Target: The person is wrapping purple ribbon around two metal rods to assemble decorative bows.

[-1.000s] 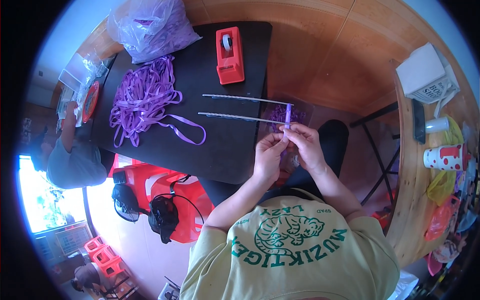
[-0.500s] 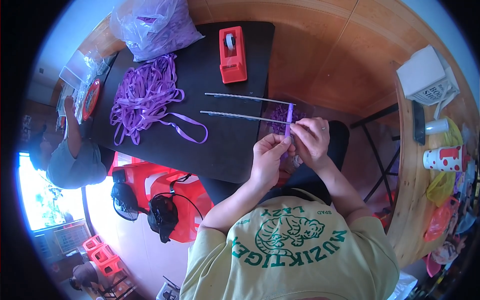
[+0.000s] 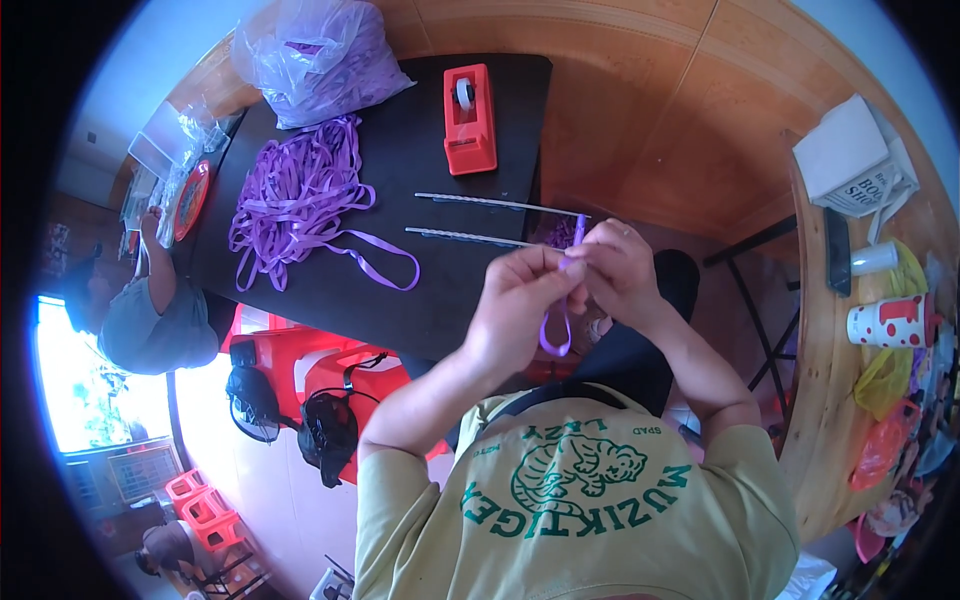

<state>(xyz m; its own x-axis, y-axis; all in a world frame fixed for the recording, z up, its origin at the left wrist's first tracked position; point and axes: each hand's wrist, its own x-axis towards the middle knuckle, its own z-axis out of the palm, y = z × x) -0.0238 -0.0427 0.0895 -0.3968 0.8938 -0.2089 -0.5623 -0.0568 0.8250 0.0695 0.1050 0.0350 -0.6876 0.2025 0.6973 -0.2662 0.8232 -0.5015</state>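
Holding the purple strip [image 3: 579, 236]: left hand [image 3: 512, 305] and right hand [image 3: 628, 280] meet just off the right edge of the black worktop [image 3: 420, 325], thumbs and fingers pinched on the strip from either side, presumably to keep it taut; the exact fold between the fingertips is hidden.
Strip's place: beyond the right edge, reaching from the tip of the far rod down into the fingers.
Hanging loop [image 3: 557, 350]: droops below the hands, probably slack left outside the pinch.
Metal rods [image 3: 470, 201]: two, lying side by side and apart, jutting past the right edge; that overhang seems to give fingers room around their ends. The near one's tip is hidden by the hands.
Ribbon heap [image 3: 300, 200]: loose toward the left edge, one bend trailing rightward, likely spread so lengths pull free.
Clear bag [image 3: 325, 85]: at the far-left corner, bulging with purple, out of the arms' way.
Red tape dispenser [image 3: 470, 145]: close to the far-right corner, seemingly within arm's reach.
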